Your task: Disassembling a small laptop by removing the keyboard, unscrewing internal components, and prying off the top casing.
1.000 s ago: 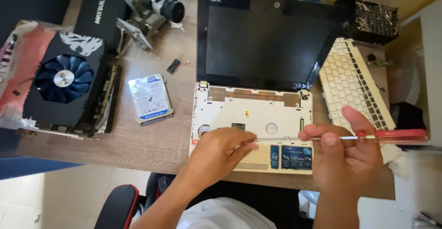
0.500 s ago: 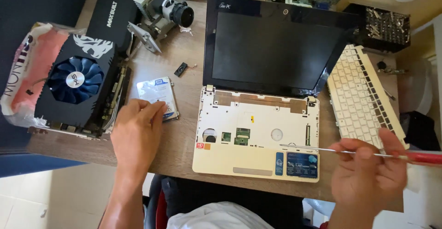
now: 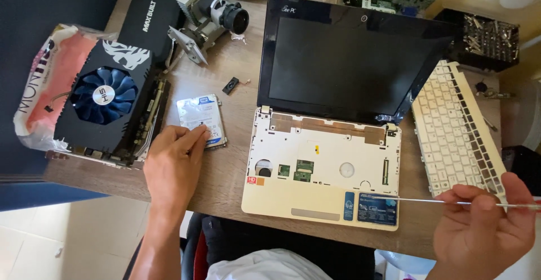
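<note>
Left hand [image 3: 172, 164] on hard drive [image 3: 202, 119], right hand [image 3: 484, 223] holding screwdriver [image 3: 445, 201].

The drive lay flat on the table [image 3: 225, 167] between graphics card [image 3: 107, 102] and opened laptop [image 3: 324, 161]; left fingertips rested loosely on it, the right grip clenched around the screwdriver.

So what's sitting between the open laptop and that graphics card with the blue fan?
In the head view, a hard drive lies there on the table, with the left hand touching it.

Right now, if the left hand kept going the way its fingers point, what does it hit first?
The left hand points up and right; its fingers already rest on the hard drive. Past that, likely the small black part, though the line is approximate.
</note>
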